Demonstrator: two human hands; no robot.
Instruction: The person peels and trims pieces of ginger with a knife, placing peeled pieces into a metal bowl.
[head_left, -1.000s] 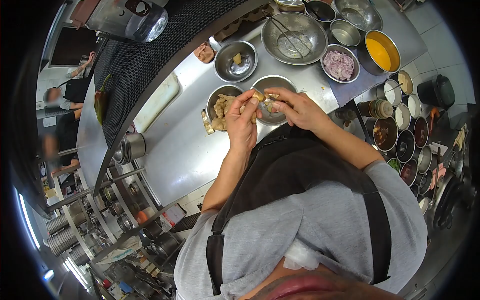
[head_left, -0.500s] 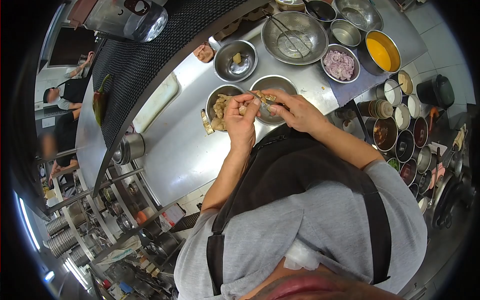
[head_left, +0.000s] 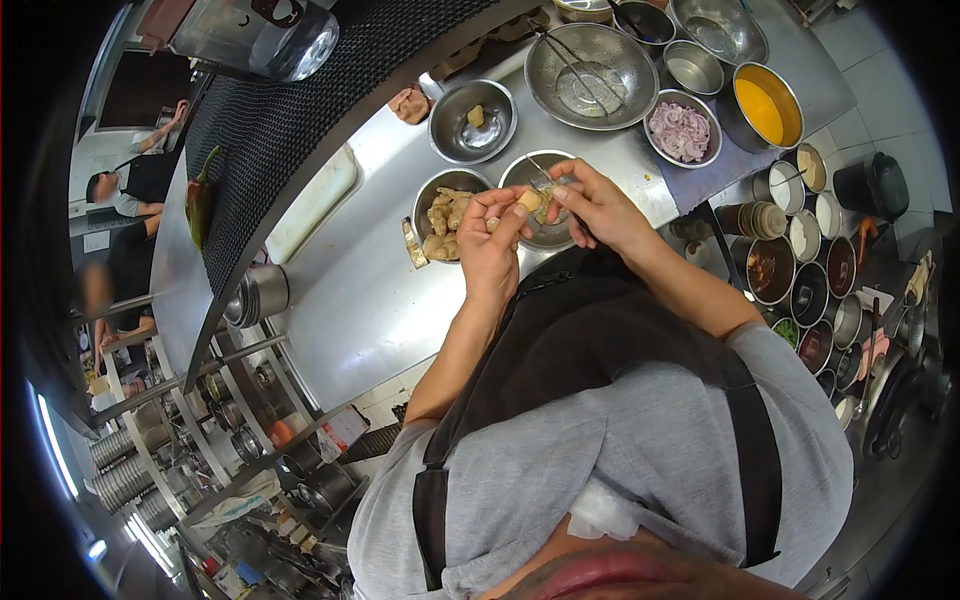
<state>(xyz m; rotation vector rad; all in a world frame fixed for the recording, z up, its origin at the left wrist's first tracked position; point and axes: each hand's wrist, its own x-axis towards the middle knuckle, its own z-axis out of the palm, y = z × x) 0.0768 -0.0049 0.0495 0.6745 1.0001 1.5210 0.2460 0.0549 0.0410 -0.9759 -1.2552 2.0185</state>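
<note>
My left hand pinches a small pale piece of ginger with a cut, yellowish face. Close beside it, my right hand is closed on a thin metal blade, which looks like a small knife; its handle is hidden in the fingers. Both hands are above a steel bowl with bits of peel in it. Left of that, another steel bowl holds several knobs of unpeeled ginger. Farther back, a third bowl contains one peeled ginger piece.
A gold-coloured strip lies against the ginger bowl. Toward the back stand a large strainer bowl with tongs across it, a bowl of sliced onion and a pot of orange liquid. Sauce containers crowd the right. Other people work at far left.
My right hand has risen and turned, so the blade now points up and away from the ginger. The left hand has shifted slightly right, showing the piece's pale face.
</note>
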